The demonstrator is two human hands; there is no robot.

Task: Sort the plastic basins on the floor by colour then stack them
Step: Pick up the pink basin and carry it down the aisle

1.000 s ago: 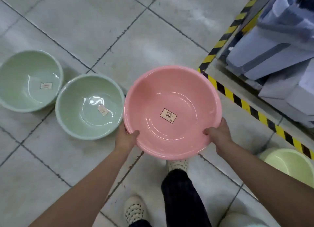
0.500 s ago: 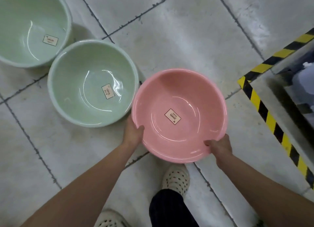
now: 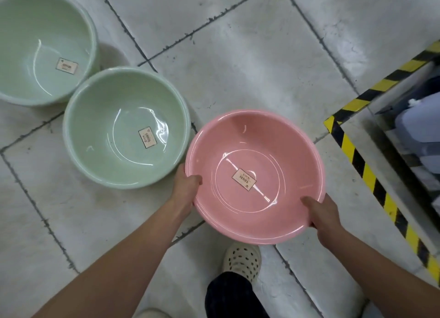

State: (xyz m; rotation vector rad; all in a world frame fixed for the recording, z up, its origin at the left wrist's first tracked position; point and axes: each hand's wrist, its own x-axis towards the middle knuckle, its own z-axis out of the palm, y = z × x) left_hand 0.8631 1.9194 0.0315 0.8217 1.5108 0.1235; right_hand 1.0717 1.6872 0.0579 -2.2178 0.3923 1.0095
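Note:
I carry a pink plastic basin [image 3: 257, 148] with a paper label on its bottom, held just above the floor. My left hand [image 3: 187, 186] grips its near-left rim, thumb inside. My right hand [image 3: 321, 214] grips its near-right rim, thumb inside. Two pale green basins sit on the floor to the left: the nearer green basin [image 3: 107, 132] lies beside the pink one, almost touching its rim, and the farther green basin [image 3: 33, 43] is at the top left, cut by the frame edge.
Grey floor tiles [image 3: 262, 55] lie beyond the basins. A yellow-and-black striped edge [image 3: 357, 160] bounds a shelf base at the right, with bluish-white goods [image 3: 421, 120] on it. My foot in a white perforated shoe [image 3: 242, 260] is under the pink basin.
The view has shifted left and down: the shelf has slid to the right edge and the green basins have come nearer. The pink basin stays gripped in both hands, now lower.

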